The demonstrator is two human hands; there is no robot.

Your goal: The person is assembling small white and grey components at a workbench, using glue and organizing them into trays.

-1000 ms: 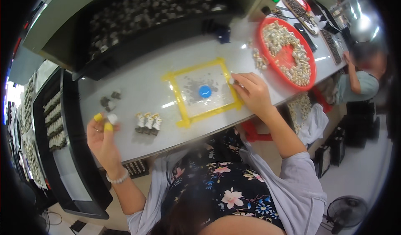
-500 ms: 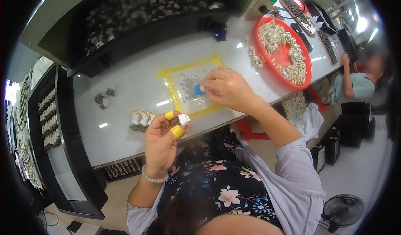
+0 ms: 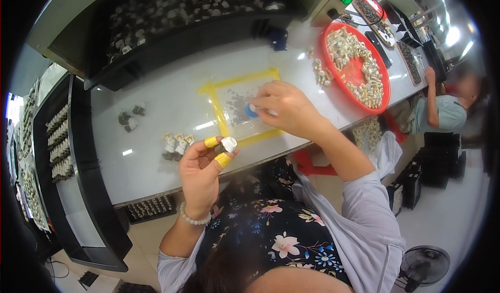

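Observation:
My left hand (image 3: 200, 173), with yellow finger caps on thumb and forefinger, pinches a small white-capped part (image 3: 228, 145) above the near edge of the white table (image 3: 156, 100). My right hand (image 3: 289, 108) reaches over the square marked in yellow tape (image 3: 211, 90) and its fingertips hold a small blue round piece (image 3: 251, 110) there. A short row of similar small white parts (image 3: 177, 145) stands on the table just left of my left hand.
A red round tray (image 3: 383, 97) full of pale small parts sits at the right, with loose parts (image 3: 319, 74) beside it. Two dark parts (image 3: 130, 118) lie at the left. A black bin (image 3: 172, 11) of parts runs along the back. Another person (image 3: 442, 110) sits at far right.
My left hand has carried the small part from the far left toward the taped square. My right hand moved from the square's right edge onto the blue piece inside it.

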